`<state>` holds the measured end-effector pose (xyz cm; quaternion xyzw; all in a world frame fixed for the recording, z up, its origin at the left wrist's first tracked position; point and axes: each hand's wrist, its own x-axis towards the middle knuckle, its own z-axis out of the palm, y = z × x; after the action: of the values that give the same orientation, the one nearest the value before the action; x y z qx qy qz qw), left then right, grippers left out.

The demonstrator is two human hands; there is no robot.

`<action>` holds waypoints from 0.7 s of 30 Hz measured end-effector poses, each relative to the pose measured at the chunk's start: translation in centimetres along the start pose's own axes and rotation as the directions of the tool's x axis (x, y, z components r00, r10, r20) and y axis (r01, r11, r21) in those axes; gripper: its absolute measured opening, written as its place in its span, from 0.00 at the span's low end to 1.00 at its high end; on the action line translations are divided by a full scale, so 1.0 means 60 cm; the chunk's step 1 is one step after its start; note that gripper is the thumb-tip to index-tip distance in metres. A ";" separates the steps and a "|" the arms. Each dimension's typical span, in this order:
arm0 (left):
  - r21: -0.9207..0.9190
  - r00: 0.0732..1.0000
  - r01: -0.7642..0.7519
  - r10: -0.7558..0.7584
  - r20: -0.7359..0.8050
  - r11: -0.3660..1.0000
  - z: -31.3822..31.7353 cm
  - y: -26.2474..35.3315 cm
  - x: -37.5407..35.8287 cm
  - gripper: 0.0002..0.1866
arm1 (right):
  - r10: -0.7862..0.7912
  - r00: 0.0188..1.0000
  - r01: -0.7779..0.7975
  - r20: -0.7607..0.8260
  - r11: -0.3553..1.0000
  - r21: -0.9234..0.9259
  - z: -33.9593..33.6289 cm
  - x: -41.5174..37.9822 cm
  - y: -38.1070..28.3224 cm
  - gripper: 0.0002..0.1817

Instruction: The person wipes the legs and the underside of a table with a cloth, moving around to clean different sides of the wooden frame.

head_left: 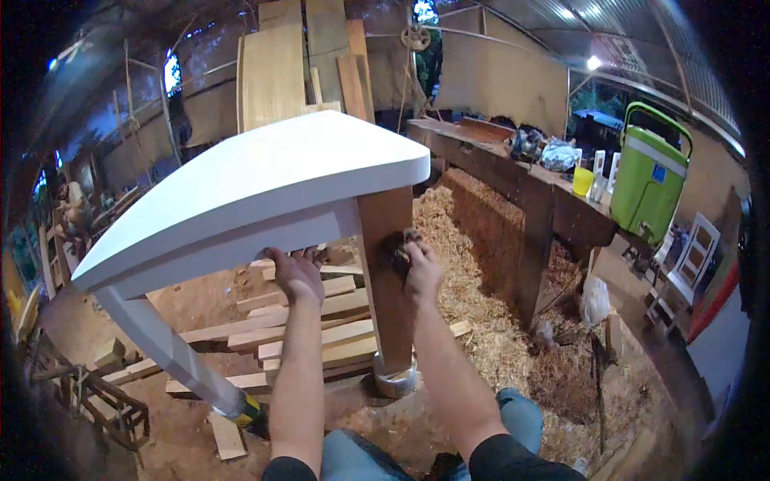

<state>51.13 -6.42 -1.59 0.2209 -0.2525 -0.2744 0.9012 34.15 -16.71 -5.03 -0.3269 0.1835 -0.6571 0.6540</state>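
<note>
A table with a white curved top [273, 160] and a white apron [241, 252] stands in front of me. Its near leg [387, 280] has a brown face; another leg [180, 361], white, slants down to the left. My left hand [298, 276] grips the lower edge of the apron, with some fingertips hidden behind it. In my right hand [423, 272] is a dark crumpled wad [399, 244], perhaps a rag, pressed against the brown face of the leg. The fingers close around this wad.
Several wooden boards [321, 329] lie on the ground behind the table. Wood shavings [481, 297] heap beside a long workbench [529, 176], which bears a green cooler [651, 180] and a yellow cup [583, 181]. A person [74, 212] is at the far left.
</note>
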 end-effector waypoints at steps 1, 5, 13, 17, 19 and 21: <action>0.006 0.999 0.043 -0.043 -0.031 0.999 0.003 0.007 0.002 0.34 | 0.015 1.000 -0.017 0.019 0.994 0.106 0.030 0.007 -0.027 0.17; -0.024 1.000 0.008 -0.008 -0.017 1.000 0.005 0.007 -0.003 0.35 | -0.016 1.000 0.015 0.014 0.999 0.030 0.098 0.035 -0.085 0.18; 0.010 0.999 -0.016 0.016 -0.041 1.000 0.013 0.008 -0.006 0.35 | 0.218 0.936 -0.313 0.276 0.874 0.371 -0.005 -0.028 -0.083 0.22; -0.020 1.000 0.016 -0.016 -0.008 1.000 -0.002 0.000 0.004 0.34 | 0.316 0.923 -0.379 0.220 0.843 0.381 -0.093 -0.099 -0.055 0.23; -0.017 1.000 0.017 -0.017 0.013 1.000 -0.009 -0.004 0.009 0.34 | 0.299 0.920 -0.377 0.253 0.850 0.367 -0.110 -0.106 -0.052 0.23; 0.014 0.999 0.005 -0.006 0.049 1.000 -0.018 -0.010 0.017 0.34 | 0.363 0.897 -0.440 0.253 0.791 0.426 -0.110 -0.109 -0.069 0.22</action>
<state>52.26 -7.19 -2.41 0.2210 -0.2761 -0.2804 0.8924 26.24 -11.25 -8.26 -0.1618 0.0309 -0.4991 0.8507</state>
